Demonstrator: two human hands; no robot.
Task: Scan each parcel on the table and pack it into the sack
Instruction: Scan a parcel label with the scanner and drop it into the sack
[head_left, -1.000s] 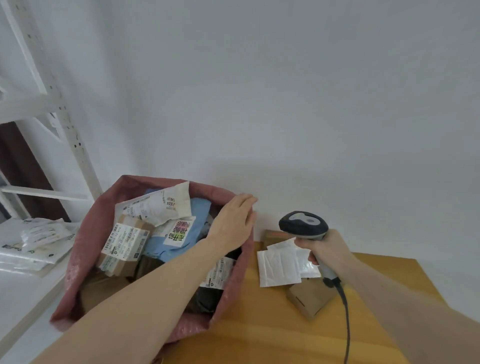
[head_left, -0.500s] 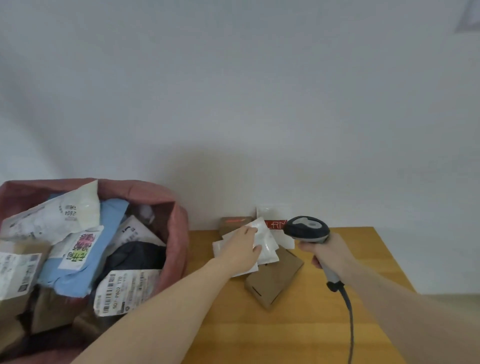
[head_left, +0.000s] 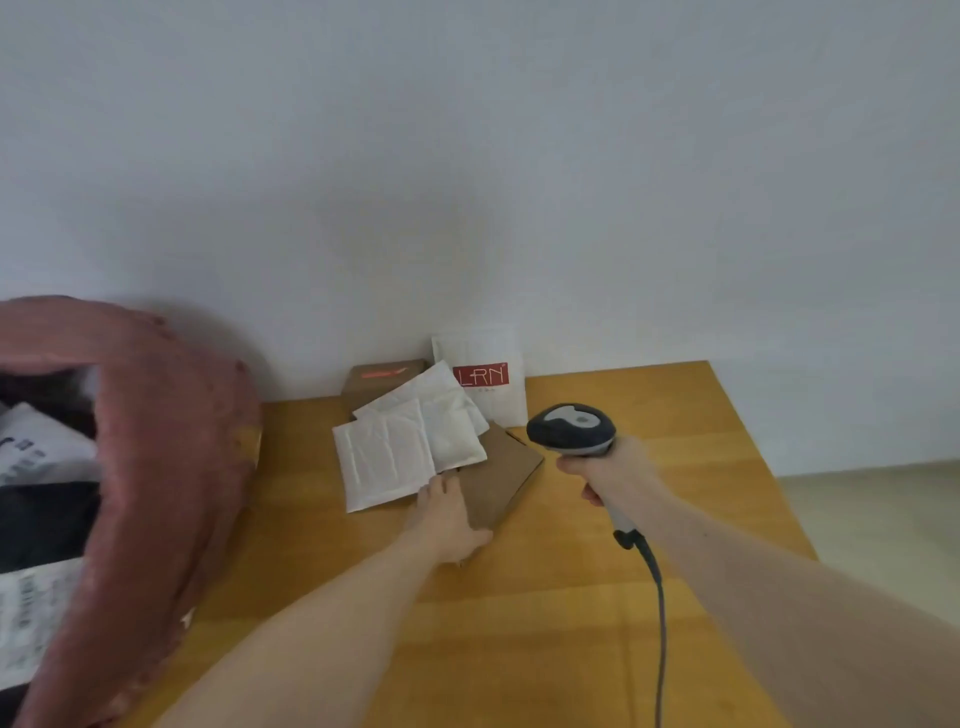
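- Already, the pink sack (head_left: 171, 467) at the left is seen well filled with labelled parcels.
- Left on the wooden counter (head_left: 597, 597): two white padded mailers (head_left: 387, 460), two brown cardboard boxes and a white LRN-printed mailer (head_left: 480, 376) by the wall.
- The near cardboard box (head_left: 501, 480), plain and flat, is gripped at its edge by the left hand (head_left: 449, 519), fingers curled.
- The barcode scanner (head_left: 571, 431) is clasped by the right hand (head_left: 615, 473).

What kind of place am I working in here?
Probably a small parcel-sorting or mailroom station: a corded grey handheld barcode scanner in the right hand, white padded mailers and brown cardboard boxes on a wooden table, and a pink woven sack already holding labelled parcels.
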